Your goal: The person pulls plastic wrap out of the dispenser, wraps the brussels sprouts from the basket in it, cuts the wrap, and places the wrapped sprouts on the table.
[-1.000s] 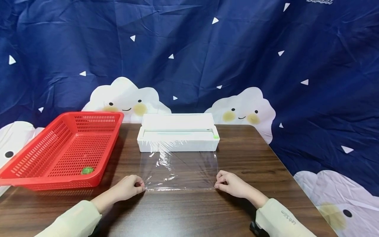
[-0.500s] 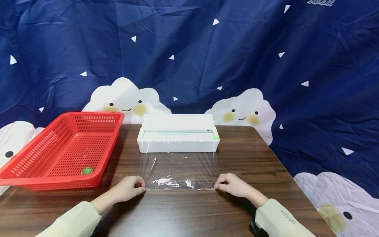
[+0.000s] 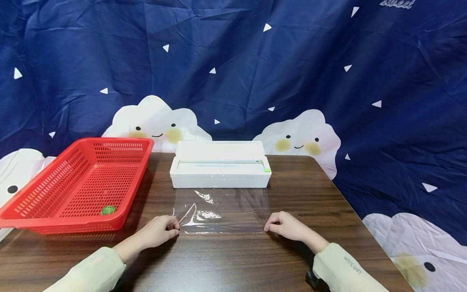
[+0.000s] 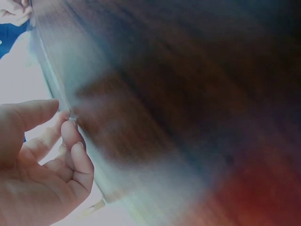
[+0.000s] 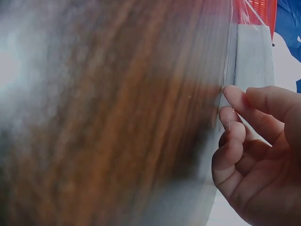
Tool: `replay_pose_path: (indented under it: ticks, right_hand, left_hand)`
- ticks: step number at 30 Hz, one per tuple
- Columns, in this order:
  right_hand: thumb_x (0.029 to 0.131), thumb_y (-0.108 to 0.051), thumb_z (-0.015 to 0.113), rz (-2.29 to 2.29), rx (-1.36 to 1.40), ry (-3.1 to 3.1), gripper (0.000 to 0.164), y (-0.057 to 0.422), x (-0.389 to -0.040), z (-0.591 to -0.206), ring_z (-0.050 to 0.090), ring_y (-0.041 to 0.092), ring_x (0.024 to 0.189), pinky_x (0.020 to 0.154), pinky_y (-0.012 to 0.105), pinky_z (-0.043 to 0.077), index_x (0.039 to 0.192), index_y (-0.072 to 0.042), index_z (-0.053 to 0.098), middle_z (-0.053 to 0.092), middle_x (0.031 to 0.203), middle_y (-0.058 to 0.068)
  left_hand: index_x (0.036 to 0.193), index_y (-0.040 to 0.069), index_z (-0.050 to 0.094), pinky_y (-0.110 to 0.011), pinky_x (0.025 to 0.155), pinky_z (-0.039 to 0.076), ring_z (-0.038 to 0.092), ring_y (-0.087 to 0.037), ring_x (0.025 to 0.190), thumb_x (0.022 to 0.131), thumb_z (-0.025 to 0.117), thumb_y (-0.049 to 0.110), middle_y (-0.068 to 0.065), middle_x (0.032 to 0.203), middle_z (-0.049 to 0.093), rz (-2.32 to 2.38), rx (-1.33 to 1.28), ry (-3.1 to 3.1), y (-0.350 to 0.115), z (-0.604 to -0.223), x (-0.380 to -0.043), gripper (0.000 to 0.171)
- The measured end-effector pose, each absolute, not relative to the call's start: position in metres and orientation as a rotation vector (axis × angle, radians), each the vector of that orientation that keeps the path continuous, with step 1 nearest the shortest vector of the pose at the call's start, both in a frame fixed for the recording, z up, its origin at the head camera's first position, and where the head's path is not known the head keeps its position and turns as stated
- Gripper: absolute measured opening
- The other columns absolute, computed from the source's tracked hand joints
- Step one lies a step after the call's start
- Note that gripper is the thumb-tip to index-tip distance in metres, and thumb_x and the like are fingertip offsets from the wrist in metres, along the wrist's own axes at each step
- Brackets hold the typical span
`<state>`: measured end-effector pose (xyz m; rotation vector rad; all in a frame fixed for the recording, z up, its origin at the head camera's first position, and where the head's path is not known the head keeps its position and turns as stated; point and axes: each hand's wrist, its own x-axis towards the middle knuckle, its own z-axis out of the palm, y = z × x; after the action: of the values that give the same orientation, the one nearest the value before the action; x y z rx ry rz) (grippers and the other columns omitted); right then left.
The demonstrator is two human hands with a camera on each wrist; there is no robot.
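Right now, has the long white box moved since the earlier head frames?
No, no visible shift either way: in the head view, the white box sits unchanged against the brown wooden table.

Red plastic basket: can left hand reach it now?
Probably yes: nothing visible stands between the left hand and the red plastic basket, though that hand must likely release the clear film.

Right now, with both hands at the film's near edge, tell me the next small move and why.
I'd probably ease the left hand and right hand slightly apart: they are at the near corners of the clear film, which runs from the white box, and uneven glints nearer the left hand suggest slack.
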<state>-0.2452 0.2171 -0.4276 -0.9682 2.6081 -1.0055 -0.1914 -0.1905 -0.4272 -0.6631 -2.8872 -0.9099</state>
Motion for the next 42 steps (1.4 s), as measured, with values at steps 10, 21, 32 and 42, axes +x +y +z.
replay_pose_path:
  ticks: [10, 21, 32, 42]
  right_hand:
    - [0.086, -0.004, 0.058, -1.026, -0.940, 2.600, 0.014, 0.217, -0.245, -0.426, 0.048, 0.003, 0.053, 0.050, 0.023, 0.043, 0.079, -0.006, 0.070, 0.055, 0.074, -0.005]
    - [0.086, -0.004, 0.058, -1.047, -0.902, 2.581, 0.014, 0.215, -0.243, -0.423, 0.047, 0.004, 0.052, 0.047, 0.021, 0.040, 0.078, -0.006, 0.070, 0.052, 0.070, -0.004]
    - [0.086, -0.005, 0.058, -1.033, -0.896, 2.580, 0.014, 0.218, -0.244, -0.426, 0.046, 0.004, 0.049, 0.042, 0.022, 0.039, 0.079, -0.008, 0.070, 0.050, 0.068, -0.005]
    - [0.088, -0.003, 0.055, -1.042, -0.861, 2.546, 0.016, 0.216, -0.242, -0.425, 0.044, 0.004, 0.049, 0.040, 0.020, 0.038, 0.081, -0.005, 0.069, 0.050, 0.070, -0.003]
  left_hand:
    - [0.077, 0.016, 0.054, -0.026, 0.054, 0.036, 0.044, -0.005, 0.060, 0.078, 0.066, 0.007, 0.010, 0.064, 0.046, -0.924, -0.675, -2.857, -0.193, -0.429, -0.192, 0.015]
    - [0.076, 0.015, 0.050, -0.025, 0.054, 0.037, 0.045, -0.004, 0.060, 0.079, 0.067, 0.005, 0.012, 0.064, 0.048, -1.009, -0.668, -2.789, -0.199, -0.426, -0.190, 0.020]
    - [0.086, 0.010, 0.056, -0.027, 0.055, 0.044, 0.052, -0.015, 0.065, 0.085, 0.063, 0.008, -0.001, 0.075, 0.055, -1.344, -0.669, -2.745, -0.199, -0.389, -0.192, 0.007]
    - [0.095, 0.003, 0.055, -0.032, 0.062, 0.049, 0.056, -0.022, 0.071, 0.088, 0.062, 0.015, -0.010, 0.085, 0.055, -1.587, -0.593, -2.697, -0.211, -0.354, -0.190, 0.016]
